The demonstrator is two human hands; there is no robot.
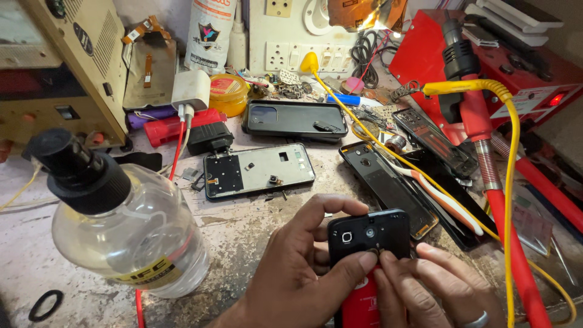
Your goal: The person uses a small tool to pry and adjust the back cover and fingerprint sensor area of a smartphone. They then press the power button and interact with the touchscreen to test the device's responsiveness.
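Observation:
My left hand (291,267) grips a small black phone body (368,234) with two round camera openings, held upright at the bottom centre, fingers wrapped behind it and thumb on its lower edge. My right hand (425,285), with a ring on one finger, presses its fingertips against the same lower edge beside the left thumb. A tiny dark part sits pinched between thumb and fingertips. Below the phone body a red piece (361,300) shows between my hands.
A clear bottle with a black pump cap (115,225) stands at the left. An opened phone frame (258,170), a black phone case (296,118), more phone shells (388,185), a white charger (191,91), a yellow cable (513,158) and a red hot-air handle (486,158) crowd the worn bench.

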